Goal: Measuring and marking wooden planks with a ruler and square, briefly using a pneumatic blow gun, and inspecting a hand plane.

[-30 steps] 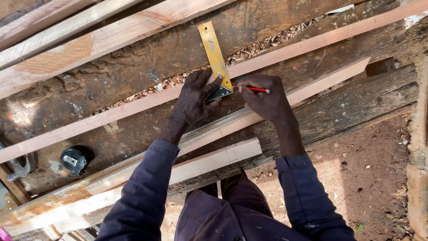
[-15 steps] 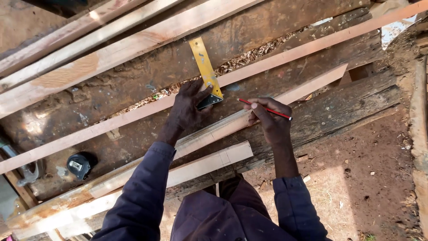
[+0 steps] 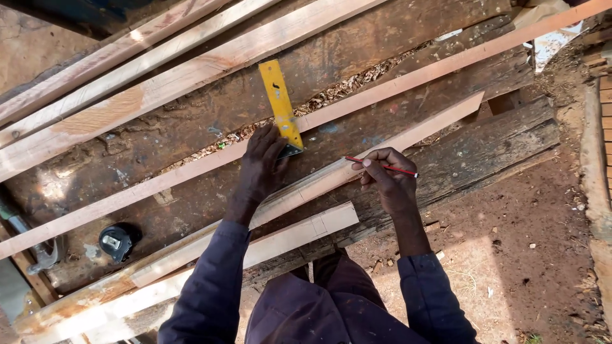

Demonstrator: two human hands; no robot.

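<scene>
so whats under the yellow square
The yellow square lies across a long thin wooden strip and the dark worn workbench, with wood shavings beside it. The left hand covers its dark lower end, so what lies beneath there is hidden.

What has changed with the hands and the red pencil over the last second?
The right hand has drawn back from beside the yellow metal try square, carrying the thin red pencil off to the right and away from the long pale wooden batten. The left hand still presses the square onto that batten. The round black tape measure has not moved.
</scene>
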